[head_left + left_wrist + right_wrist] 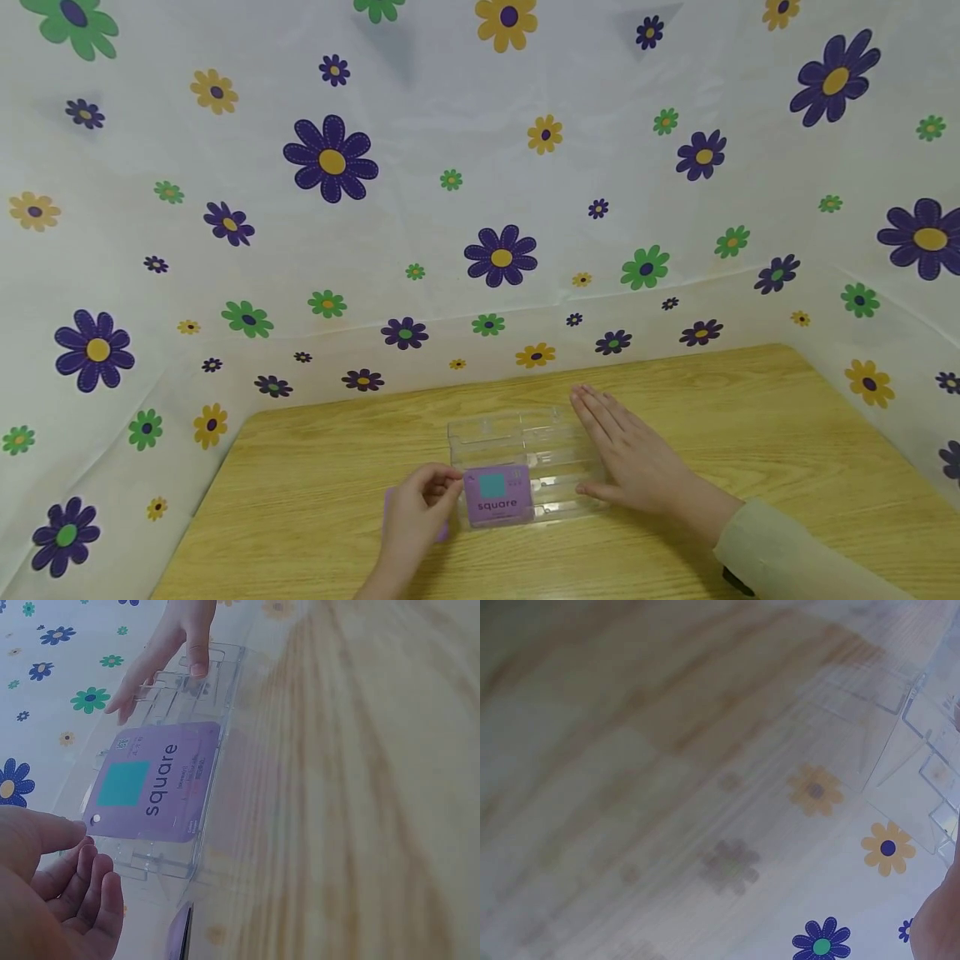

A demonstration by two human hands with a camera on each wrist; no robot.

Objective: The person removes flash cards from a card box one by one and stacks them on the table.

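A purple flash card with a teal square and the word "square" stands in the left part of a clear plastic card holder. My left hand pinches the card's left edge near its upper corner. The thumb lies right at the corner's small hole in the left wrist view, with the other fingers curled below. At the holder's right end, my right hand rests with its fingers straight and the thumb spread apart. Only the edge of that hand enters the right wrist view.
More purple cards lie on the table by the holder's left end, mostly hidden under the left hand in the head view. The wooden table meets a white flowered cloth at the back and sides.
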